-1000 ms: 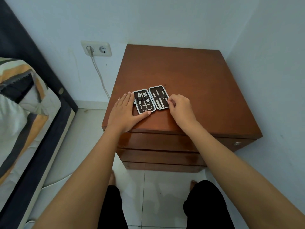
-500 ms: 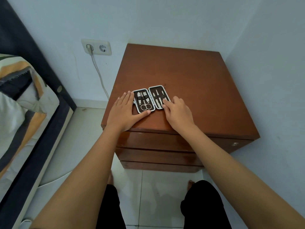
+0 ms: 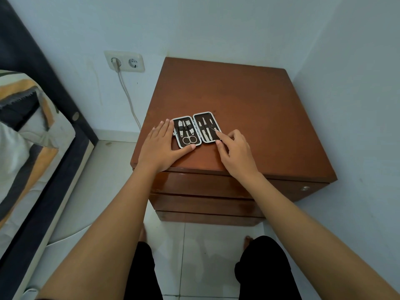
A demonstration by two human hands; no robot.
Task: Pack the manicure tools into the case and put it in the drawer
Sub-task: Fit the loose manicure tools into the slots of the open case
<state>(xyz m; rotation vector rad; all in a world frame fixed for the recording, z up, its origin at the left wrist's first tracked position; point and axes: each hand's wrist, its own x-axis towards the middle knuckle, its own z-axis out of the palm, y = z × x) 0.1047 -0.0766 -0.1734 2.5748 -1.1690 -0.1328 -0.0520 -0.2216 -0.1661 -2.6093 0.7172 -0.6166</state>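
Note:
A small manicure case (image 3: 195,130) lies spread flat near the front left of a brown wooden nightstand (image 3: 249,109). Its left half holds scissors (image 3: 189,139), clippers and another tool under an elastic band. Its right half holds several slim metal tools. My left hand (image 3: 160,146) lies flat against the case's left edge, thumb along its front edge, holding nothing. My right hand (image 3: 234,151) rests at the case's right front corner, with thumb and index fingertip touching the rim and a thin tool there. The top drawer (image 3: 207,185) is closed.
Two more closed drawers sit under the top one, with a small round lock (image 3: 305,188) at its right end. A wall socket (image 3: 124,61) with a white cable is on the left wall. A bed (image 3: 32,148) stands to the left; walls close in behind and to the right.
My right hand slid from the case's right edge down to its right front corner. My left hand and the case stayed where they were.

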